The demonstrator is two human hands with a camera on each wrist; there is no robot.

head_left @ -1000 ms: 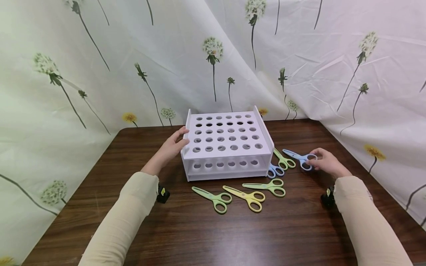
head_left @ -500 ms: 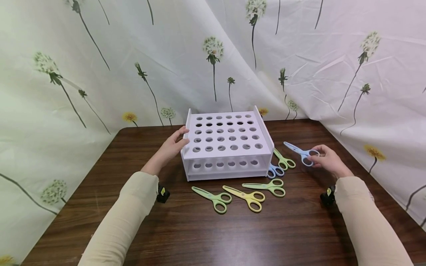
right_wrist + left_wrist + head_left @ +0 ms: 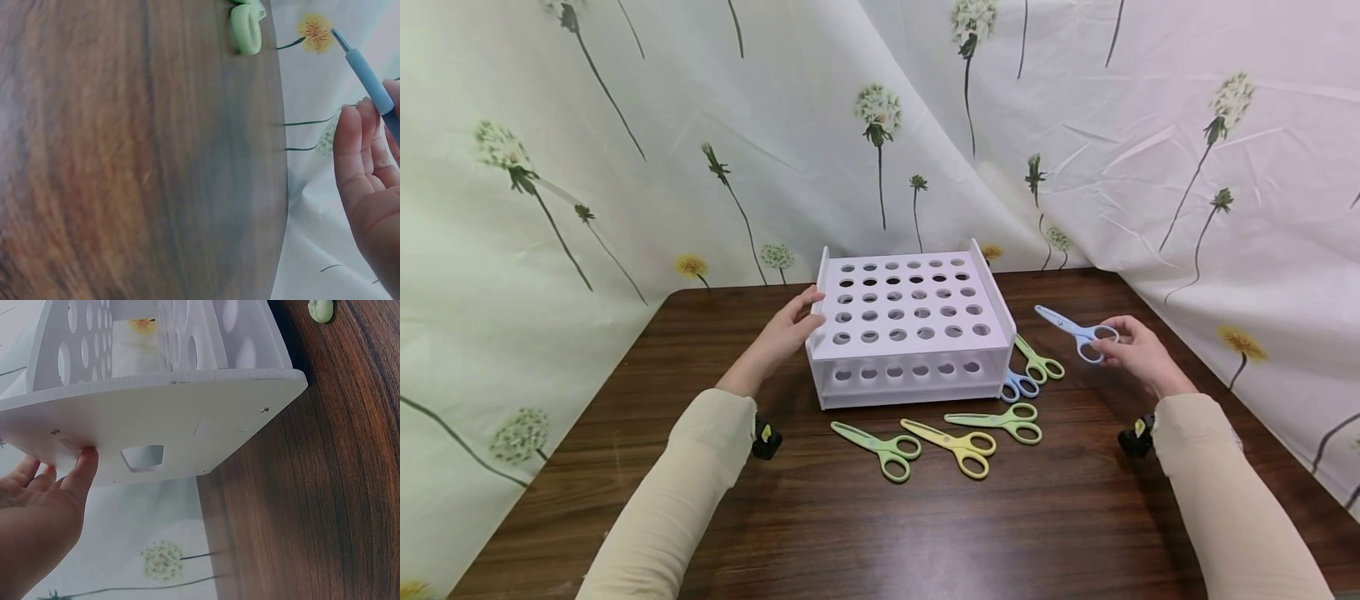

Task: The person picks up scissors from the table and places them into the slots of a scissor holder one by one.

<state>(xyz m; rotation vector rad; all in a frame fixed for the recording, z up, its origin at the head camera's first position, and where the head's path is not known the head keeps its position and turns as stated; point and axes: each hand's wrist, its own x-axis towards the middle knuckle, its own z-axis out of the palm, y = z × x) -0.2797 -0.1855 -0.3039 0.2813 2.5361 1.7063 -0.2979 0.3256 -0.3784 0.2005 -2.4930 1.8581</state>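
Observation:
My left hand [image 3: 784,332] rests against the left side panel of a white rack [image 3: 917,349] with rows of round holes. In the left wrist view, the fingertips and thumb touch that panel [image 3: 206,425], near a square cut-out. Off to the right of the rack, my right hand [image 3: 1141,350] pinches light blue scissors [image 3: 1078,331] by a handle loop. They are raised off the table, blades pointing left and away. In the right wrist view, the blue scissors [image 3: 370,81] appear edge-on, partly cut off by the frame.
On the dark wooden table [image 3: 865,533], green scissors [image 3: 880,447], yellow scissors [image 3: 953,445] and another green pair [image 3: 1003,421] lie before the rack. Beside its right side are a green pair [image 3: 1043,363] and a partly hidden blue pair [image 3: 1021,385]. A flower-printed cloth [image 3: 760,125] hangs behind.
My right hand has lifted the light blue scissors off the table and carried them slightly up and away. My left hand stays at the rack, and the other scissors have not moved.

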